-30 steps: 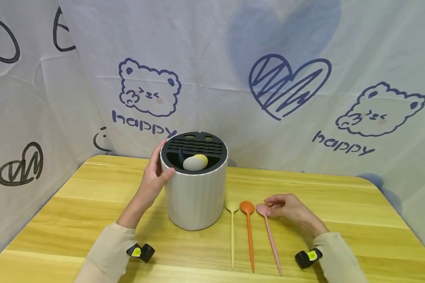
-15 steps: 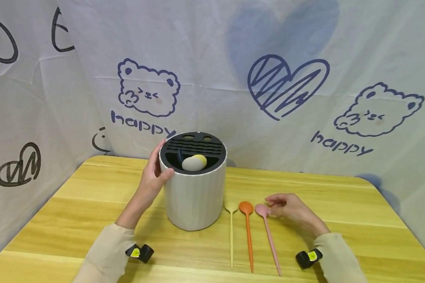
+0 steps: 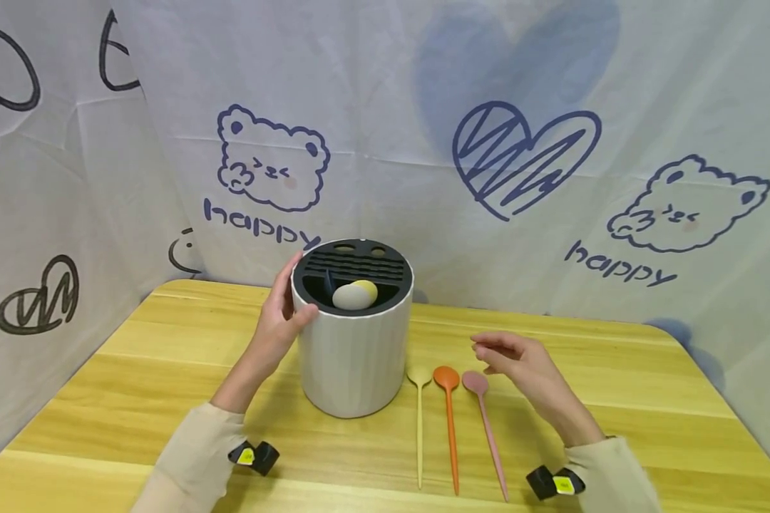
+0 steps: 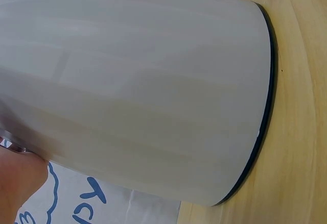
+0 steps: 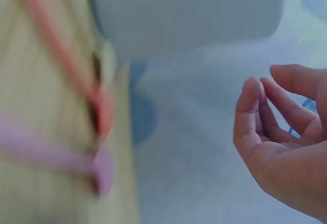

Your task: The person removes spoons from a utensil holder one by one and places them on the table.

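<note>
A white ribbed utensil holder [image 3: 353, 363] with a black slotted top stands upright on the table. My left hand [image 3: 282, 313] grips its upper left side, thumb on the front near the rim; in the left wrist view the holder's wall [image 4: 143, 91] fills most of the picture. Three spoons lie in a row to its right: yellow [image 3: 420, 420], orange [image 3: 452, 427] and pink [image 3: 492, 442], bowls pointing away from me. My right hand [image 3: 532, 374] hovers above and right of the pink spoon's bowl, fingers loosely bent, with nothing between thumb and fingertips.
Inside the holder's front opening sit a grey utensil head [image 3: 351, 297], a yellow one [image 3: 369, 288] behind it and a dark blue one [image 3: 330, 282]. A printed white cloth [image 3: 385, 142] hangs behind the wooden table [image 3: 167, 356].
My right hand has let go of or left the pink spoon's bowl and risen slightly. The spoons lie as before, and my left hand keeps its hold on the utensil holder.
</note>
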`<state>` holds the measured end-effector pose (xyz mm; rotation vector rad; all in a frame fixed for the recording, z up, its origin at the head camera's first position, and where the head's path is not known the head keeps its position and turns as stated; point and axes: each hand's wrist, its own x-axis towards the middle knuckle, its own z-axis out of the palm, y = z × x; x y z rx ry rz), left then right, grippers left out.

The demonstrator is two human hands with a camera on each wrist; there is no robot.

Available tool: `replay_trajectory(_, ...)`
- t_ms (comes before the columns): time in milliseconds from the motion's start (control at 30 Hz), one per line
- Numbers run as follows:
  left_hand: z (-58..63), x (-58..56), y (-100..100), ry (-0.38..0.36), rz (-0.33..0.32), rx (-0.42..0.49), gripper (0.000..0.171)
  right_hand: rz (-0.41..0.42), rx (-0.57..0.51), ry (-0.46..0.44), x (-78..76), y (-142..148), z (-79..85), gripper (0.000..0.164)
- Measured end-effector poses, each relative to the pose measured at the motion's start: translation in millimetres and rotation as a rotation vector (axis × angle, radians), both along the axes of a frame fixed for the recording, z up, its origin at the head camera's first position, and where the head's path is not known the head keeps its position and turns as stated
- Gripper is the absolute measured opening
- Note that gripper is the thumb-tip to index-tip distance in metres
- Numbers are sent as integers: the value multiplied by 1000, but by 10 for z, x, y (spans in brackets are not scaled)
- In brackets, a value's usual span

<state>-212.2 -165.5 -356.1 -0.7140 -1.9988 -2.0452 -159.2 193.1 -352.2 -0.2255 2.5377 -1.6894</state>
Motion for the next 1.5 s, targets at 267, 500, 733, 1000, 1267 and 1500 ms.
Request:
replay_trajectory(267, 15, -8, 17, -2, -3, -12, 97, 71, -213, 128, 314, -355, 325, 31)
replay_trajectory(500, -6, 4, 51, -8, 0, 24, 94, 58, -48, 262, 164, -588, 538, 26)
replay_trajectory(733, 1, 5, 44, 6, 6, 55, 94, 124, 163, 512, -112, -798, 832, 24)
replay_trajectory(1000, -6, -5, 25, 7, 3, 46, 92, 294, 136, 257, -334, -979, 1070, 30)
replay_trajectory(1267, 18, 10, 11, -15, 11, 22, 85, 393, 206, 224, -412, -1101, 1150, 32)
replay_trajectory(1500, 17, 10, 21, -16, 9, 7, 84, 468, 259, 170, -407, -1108, 1172, 30)
